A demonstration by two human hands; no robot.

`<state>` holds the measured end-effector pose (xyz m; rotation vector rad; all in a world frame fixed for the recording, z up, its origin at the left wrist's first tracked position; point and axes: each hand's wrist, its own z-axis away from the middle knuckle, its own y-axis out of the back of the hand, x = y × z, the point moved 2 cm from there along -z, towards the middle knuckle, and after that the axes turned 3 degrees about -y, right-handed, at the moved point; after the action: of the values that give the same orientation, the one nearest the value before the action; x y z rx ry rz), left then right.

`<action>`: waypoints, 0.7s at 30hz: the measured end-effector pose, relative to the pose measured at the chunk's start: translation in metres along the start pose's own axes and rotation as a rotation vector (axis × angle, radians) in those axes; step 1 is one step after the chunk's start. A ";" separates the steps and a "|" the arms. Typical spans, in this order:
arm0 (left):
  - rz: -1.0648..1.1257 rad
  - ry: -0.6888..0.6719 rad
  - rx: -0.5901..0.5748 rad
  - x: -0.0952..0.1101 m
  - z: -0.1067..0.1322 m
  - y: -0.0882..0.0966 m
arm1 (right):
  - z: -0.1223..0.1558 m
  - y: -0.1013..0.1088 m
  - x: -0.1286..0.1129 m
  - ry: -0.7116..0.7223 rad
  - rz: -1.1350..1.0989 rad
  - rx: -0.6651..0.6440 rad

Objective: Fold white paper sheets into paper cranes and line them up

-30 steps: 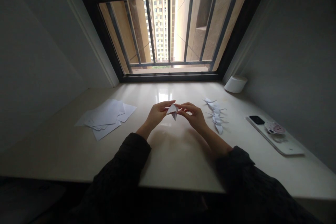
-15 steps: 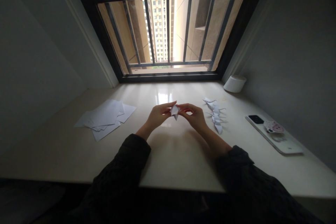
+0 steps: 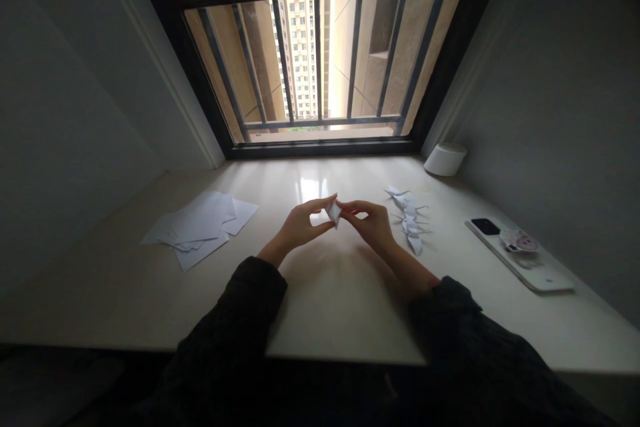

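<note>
Between my hands, above the pale tabletop [image 3: 340, 320], is a small folded white paper [image 3: 333, 211], narrow and pointed at its lower end. My left hand [image 3: 300, 223] is closed on it from the left, forefinger at the top and thumb at the lower edge. From the right, my right hand [image 3: 369, 220] pinches its side between thumb and fingertips. Fine creases are too small to make out. Just right of my right hand, several folded paper cranes [image 3: 411, 219] stand in a row.
A loose stack of white paper sheets [image 3: 200, 223] lies at the left. On the right are a white phone [image 3: 520, 257] with a pink pig-shaped grip and, farther back, a white cylinder [image 3: 445, 160] by the wall. A barred window [image 3: 320, 67] rises behind the table.
My left thumb has moved down and toward the right, onto the paper's lower edge. The folded paper has turned slightly and shows a more diamond-like outline. My right hand stays almost still.
</note>
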<state>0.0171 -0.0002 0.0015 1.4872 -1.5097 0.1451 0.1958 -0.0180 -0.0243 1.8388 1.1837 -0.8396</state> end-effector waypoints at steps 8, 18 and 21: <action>-0.335 -0.258 0.279 0.011 0.003 -0.001 | 0.001 0.002 -0.002 0.020 0.166 0.077; -0.175 -0.118 0.287 0.012 0.005 -0.004 | 0.001 0.001 0.001 -0.035 0.122 0.060; -0.172 -0.116 0.287 0.013 0.005 -0.005 | 0.001 0.001 0.000 -0.055 0.094 0.059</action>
<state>0.0214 -0.0139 0.0049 1.8759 -1.4899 0.1815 0.1969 -0.0192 -0.0245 1.8910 1.0400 -0.8744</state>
